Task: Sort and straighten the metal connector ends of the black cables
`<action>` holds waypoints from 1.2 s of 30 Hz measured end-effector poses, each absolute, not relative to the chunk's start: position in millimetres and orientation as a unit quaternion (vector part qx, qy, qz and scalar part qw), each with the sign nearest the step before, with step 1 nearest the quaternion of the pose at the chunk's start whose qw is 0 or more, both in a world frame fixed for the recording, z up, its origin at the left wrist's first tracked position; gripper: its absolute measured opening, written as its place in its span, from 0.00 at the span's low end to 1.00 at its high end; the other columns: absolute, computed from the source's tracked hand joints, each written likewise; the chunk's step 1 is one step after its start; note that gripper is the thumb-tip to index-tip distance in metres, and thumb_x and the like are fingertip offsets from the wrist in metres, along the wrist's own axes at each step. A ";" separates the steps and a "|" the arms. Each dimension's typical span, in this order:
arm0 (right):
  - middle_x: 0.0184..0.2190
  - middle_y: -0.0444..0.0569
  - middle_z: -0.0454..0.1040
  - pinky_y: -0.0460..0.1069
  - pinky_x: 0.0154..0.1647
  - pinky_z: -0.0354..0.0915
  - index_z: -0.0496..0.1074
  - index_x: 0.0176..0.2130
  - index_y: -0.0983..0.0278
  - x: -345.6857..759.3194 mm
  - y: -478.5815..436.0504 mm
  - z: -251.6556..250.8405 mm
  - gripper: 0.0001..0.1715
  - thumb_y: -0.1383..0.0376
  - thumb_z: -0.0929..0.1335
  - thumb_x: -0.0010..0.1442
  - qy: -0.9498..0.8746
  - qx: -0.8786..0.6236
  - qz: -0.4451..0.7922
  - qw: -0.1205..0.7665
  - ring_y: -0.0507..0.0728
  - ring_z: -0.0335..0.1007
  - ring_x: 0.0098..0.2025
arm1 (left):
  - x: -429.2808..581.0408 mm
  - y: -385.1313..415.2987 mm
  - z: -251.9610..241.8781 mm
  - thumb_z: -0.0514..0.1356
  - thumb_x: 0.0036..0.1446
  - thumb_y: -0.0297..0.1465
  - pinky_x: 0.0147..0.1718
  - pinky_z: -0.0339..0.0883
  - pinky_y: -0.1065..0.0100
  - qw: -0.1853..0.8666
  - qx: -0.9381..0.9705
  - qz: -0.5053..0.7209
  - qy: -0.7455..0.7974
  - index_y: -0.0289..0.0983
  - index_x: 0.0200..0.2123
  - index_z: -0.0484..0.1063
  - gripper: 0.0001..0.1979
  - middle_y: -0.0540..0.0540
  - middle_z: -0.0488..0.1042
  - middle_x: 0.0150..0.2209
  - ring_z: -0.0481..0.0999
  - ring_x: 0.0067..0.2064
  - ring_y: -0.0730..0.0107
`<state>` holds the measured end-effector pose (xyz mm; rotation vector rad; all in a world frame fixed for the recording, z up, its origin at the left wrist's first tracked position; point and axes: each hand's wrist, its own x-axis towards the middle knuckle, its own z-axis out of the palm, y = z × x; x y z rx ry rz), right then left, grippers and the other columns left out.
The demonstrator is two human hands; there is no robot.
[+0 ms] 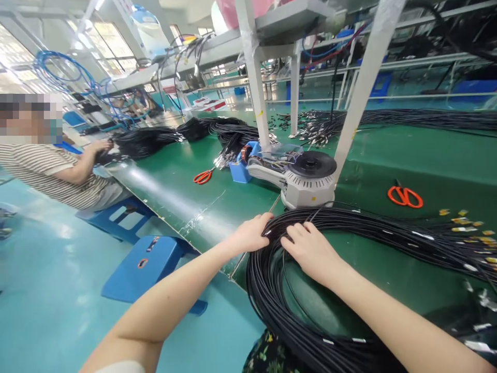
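Observation:
A thick bundle of black cables (388, 241) curves across the green table and hangs over its front edge towards my lap. My left hand (254, 234) is closed around the outer side of the bend, with the thumb on top. On the inner side of the bend, my right hand (310, 248) has its fingers curled onto the cables. Just behind both hands stands a grey tape dispenser (308, 189) with a round black disc on top. Small white labels and yellow-tipped connectors (477, 228) show at the bundle's right end.
Orange-handled scissors (405, 197) lie at right, and a second pair (203, 177) at left. Beside the dispenser is a blue tape holder (240, 171). White shelf posts (254, 77) rise from the table. A person (50, 166) in stripes sits at far left, near a blue stool (143, 269).

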<state>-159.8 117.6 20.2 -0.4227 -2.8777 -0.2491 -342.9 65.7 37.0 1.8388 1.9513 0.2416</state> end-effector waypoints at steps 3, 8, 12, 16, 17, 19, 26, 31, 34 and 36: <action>0.42 0.56 0.67 0.59 0.48 0.53 0.69 0.36 0.68 -146.2 113.0 16.8 0.10 0.75 0.60 0.56 -0.978 -0.114 -0.117 0.133 0.62 0.58 0.49 | -339.9 64.2 38.2 0.51 0.43 0.25 0.43 0.62 0.60 0.193 0.670 0.061 0.714 0.40 0.53 0.54 0.30 0.41 0.65 0.50 0.69 0.47 0.54; 0.32 0.50 0.69 0.61 0.53 0.47 0.67 0.28 0.66 -124.7 122.9 17.8 0.11 0.78 0.60 0.52 -0.989 -0.070 -0.083 0.103 0.60 0.60 0.46 | -337.3 62.1 40.8 0.50 0.45 0.25 0.40 0.64 0.60 0.172 0.670 0.028 0.721 0.39 0.53 0.54 0.29 0.41 0.67 0.47 0.71 0.44 0.54; 0.25 0.47 0.65 0.57 0.45 0.53 0.68 0.32 0.67 -122.1 131.2 21.8 0.12 0.78 0.59 0.54 -0.986 -0.077 -0.098 0.107 0.56 0.61 0.35 | -339.2 60.2 41.3 0.50 0.45 0.26 0.41 0.64 0.60 0.174 0.668 0.044 0.723 0.40 0.53 0.53 0.28 0.42 0.66 0.47 0.71 0.44 0.55; 0.27 0.49 0.66 0.52 0.32 0.53 0.66 0.47 0.72 -148.7 132.4 19.9 0.17 0.76 0.58 0.58 -0.971 -0.079 -0.177 0.138 0.57 0.58 0.31 | -342.0 59.2 40.8 0.51 0.46 0.25 0.43 0.63 0.63 0.186 0.667 0.058 0.719 0.40 0.53 0.53 0.28 0.43 0.66 0.48 0.70 0.47 0.58; 0.27 0.50 0.66 0.52 0.31 0.52 0.67 0.45 0.72 -157.1 132.7 18.5 0.15 0.75 0.58 0.59 -0.970 -0.082 -0.185 0.136 0.57 0.58 0.30 | -342.5 59.3 40.6 0.51 0.46 0.25 0.43 0.63 0.63 0.189 0.666 0.061 0.719 0.41 0.53 0.53 0.28 0.43 0.66 0.49 0.69 0.48 0.58; 0.28 0.50 0.65 0.51 0.30 0.51 0.69 0.36 0.69 -169.9 133.7 15.3 0.10 0.74 0.59 0.59 -0.970 -0.084 -0.188 0.130 0.56 0.57 0.30 | -343.1 59.5 40.2 0.51 0.46 0.25 0.43 0.63 0.64 0.189 0.666 0.066 0.719 0.40 0.53 0.53 0.28 0.43 0.66 0.49 0.69 0.48 0.58; 0.24 0.48 0.64 0.58 0.49 0.50 0.67 0.26 0.67 -146.8 136.4 9.7 0.14 0.75 0.58 0.57 -0.980 -0.066 -0.148 0.117 0.55 0.58 0.32 | -342.1 56.8 49.9 0.49 0.46 0.22 0.36 0.63 0.64 0.160 0.678 0.086 0.712 0.41 0.49 0.56 0.24 0.45 0.71 0.43 0.73 0.42 0.58; 0.25 0.49 0.65 0.53 0.40 0.53 0.68 0.41 0.71 -145.8 138.7 10.4 0.16 0.76 0.56 0.59 -0.978 -0.075 -0.161 0.112 0.55 0.58 0.29 | -339.0 54.2 70.2 0.49 0.47 0.23 0.30 0.61 0.67 0.137 0.676 0.146 0.709 0.41 0.45 0.56 0.20 0.48 0.72 0.39 0.73 0.36 0.60; 0.27 0.50 0.66 0.52 0.34 0.50 0.65 0.47 0.74 -160.3 141.0 9.2 0.17 0.76 0.57 0.60 -0.967 -0.120 -0.182 0.131 0.55 0.58 0.28 | -336.7 55.4 77.9 0.49 0.46 0.23 0.29 0.60 0.67 0.126 0.677 0.167 0.705 0.41 0.44 0.56 0.20 0.49 0.72 0.38 0.73 0.33 0.62; 0.27 0.50 0.66 0.51 0.31 0.48 0.67 0.44 0.71 -167.3 142.8 7.6 0.14 0.74 0.58 0.60 -0.961 -0.153 -0.185 0.136 0.54 0.57 0.26 | -335.7 56.4 79.4 0.50 0.45 0.23 0.29 0.60 0.67 0.129 0.679 0.173 0.701 0.41 0.44 0.56 0.19 0.49 0.72 0.36 0.72 0.33 0.63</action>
